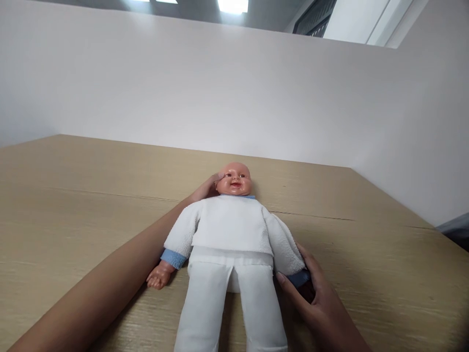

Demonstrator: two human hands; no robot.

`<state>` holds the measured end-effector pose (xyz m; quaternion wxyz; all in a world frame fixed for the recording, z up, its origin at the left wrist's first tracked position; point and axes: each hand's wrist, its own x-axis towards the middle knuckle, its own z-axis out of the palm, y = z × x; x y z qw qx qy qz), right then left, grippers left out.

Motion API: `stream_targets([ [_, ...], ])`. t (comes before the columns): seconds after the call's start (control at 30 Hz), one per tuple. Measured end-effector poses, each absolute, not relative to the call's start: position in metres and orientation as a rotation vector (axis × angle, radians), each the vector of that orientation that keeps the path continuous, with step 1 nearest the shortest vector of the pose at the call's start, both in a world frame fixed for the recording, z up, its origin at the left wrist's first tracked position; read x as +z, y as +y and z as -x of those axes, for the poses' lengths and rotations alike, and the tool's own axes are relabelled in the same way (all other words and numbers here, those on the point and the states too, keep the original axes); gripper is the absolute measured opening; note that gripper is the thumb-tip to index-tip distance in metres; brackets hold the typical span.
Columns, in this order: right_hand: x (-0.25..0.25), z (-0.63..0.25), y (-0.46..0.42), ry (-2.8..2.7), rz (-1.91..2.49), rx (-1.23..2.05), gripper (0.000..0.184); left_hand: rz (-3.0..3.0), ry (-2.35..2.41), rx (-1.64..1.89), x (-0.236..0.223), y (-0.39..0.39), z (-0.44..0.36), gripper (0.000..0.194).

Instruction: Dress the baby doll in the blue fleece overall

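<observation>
A bald baby doll [231,227] in a fluffy white top with blue cuffs and white trousers lies face up on the wooden table, its head away from me. My left hand [208,188] holds the side of the doll's head, with the thumb by its eye and the other fingers mostly hidden behind. Around the blue cuff of the sleeve [287,247] on the right, my right hand [311,288] is curled, thumb on the near side. The doll's hand there is in shadow between my fingers. Its other hand [161,275] rests beside my left forearm.
The tabletop [110,166] is light wood with a thin seam running across it. A plain white partition [220,93] rises behind the far edge. Something dark and grey [456,230] shows at the right edge. Ceiling lights [233,6] are visible above the partition.
</observation>
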<state>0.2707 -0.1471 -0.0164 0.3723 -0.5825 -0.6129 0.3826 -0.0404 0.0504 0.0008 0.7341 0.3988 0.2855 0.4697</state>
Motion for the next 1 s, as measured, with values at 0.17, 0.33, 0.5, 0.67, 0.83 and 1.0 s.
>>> stream_targets([
  [0.17,-0.017,-0.27,-0.15,-1.577,1.482,0.971,0.076,-0.901,0.617,1.108,-0.003,0.054,0.04,0.052],
  [0.33,-0.019,-0.271,-0.15,-1.592,1.489,0.941,0.075,-0.904,0.585,1.174,-0.008,0.058,0.039,0.047],
  [0.5,-0.019,-0.27,-0.151,-1.58,1.474,0.951,0.073,-0.877,0.591,1.188,-0.01,0.059,0.038,0.048],
  [0.67,-0.018,-0.269,-0.15,-1.588,1.475,0.948,0.072,-0.899,0.588,1.119,-0.009,0.058,0.04,0.052],
  [0.83,-0.018,-0.269,-0.149,-1.582,1.495,0.958,0.075,-0.914,0.563,1.063,-0.008,0.058,0.041,0.048],
  [1.0,-0.017,-0.269,-0.15,-1.585,1.498,0.945,0.075,-0.894,0.577,1.07,-0.006,0.057,0.04,0.046],
])
